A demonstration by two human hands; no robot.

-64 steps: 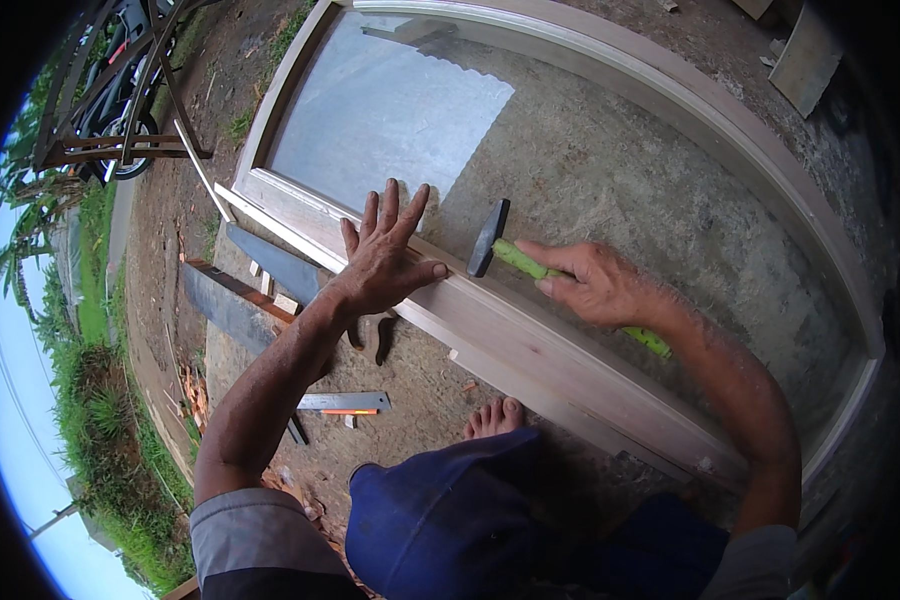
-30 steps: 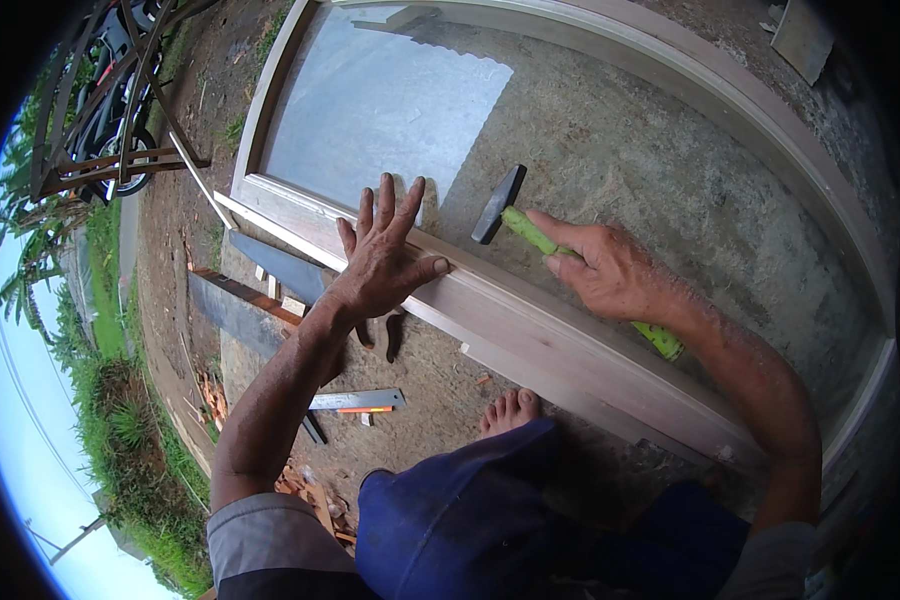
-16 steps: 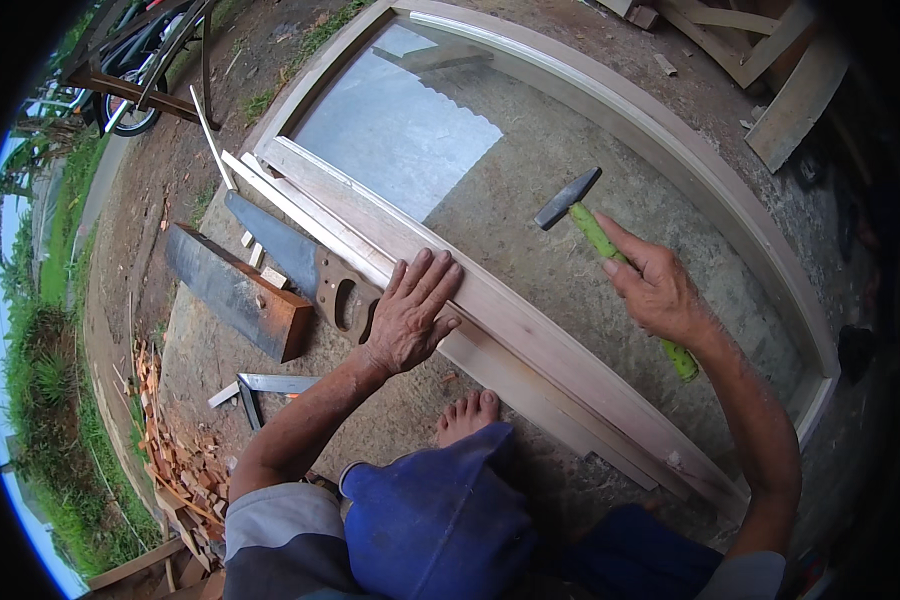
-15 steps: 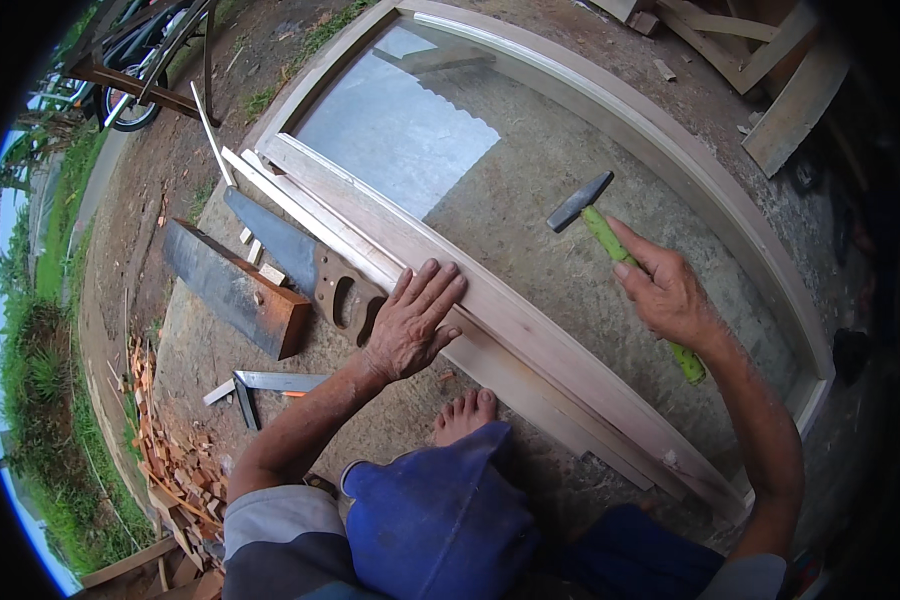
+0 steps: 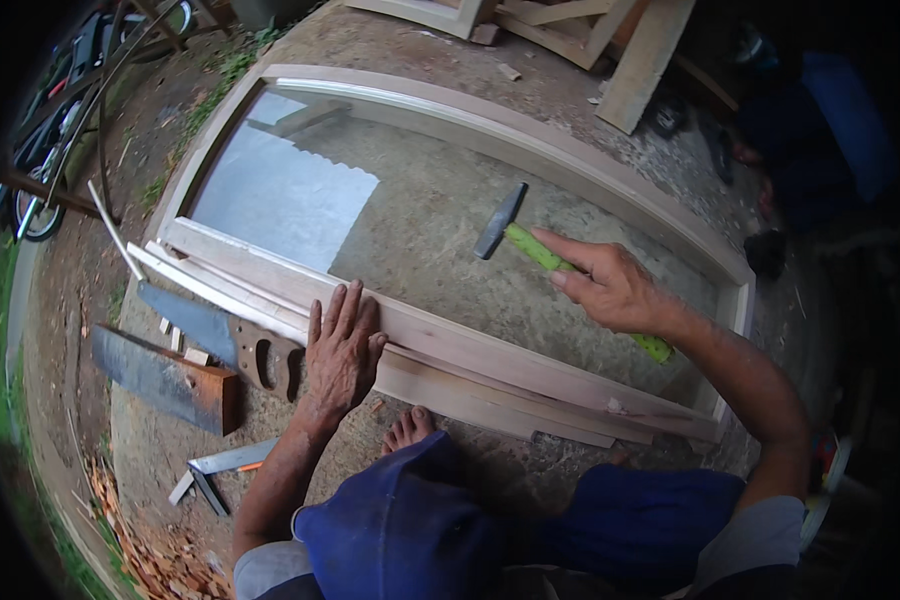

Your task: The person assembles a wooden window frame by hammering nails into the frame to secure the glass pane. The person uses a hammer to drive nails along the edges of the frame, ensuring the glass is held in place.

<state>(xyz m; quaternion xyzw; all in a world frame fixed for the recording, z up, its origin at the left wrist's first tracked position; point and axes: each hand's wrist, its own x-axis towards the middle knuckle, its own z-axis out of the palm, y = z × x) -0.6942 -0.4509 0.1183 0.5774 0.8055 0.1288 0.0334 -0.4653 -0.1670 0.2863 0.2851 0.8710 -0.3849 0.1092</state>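
left hand (image 5: 342, 350) flat on frame rail (image 5: 470, 345), right hand (image 5: 610, 288) gripping hammer (image 5: 530, 243)

Outdoor carpentry yard: door frame (image 5: 570, 170), handsaw (image 5: 220, 335), timber offcuts (image 5: 640, 60) on ground.

The right hand (image 5: 610, 288) covers the middle of the green-handled hammer (image 5: 530, 245), and the left hand (image 5: 342, 350) hides part of the pale wooden frame rail (image 5: 470, 350). The steel handsaw (image 5: 215, 330) slips partly under that rail. The figure in blue (image 5: 820, 140), top right, is too dark to make out.
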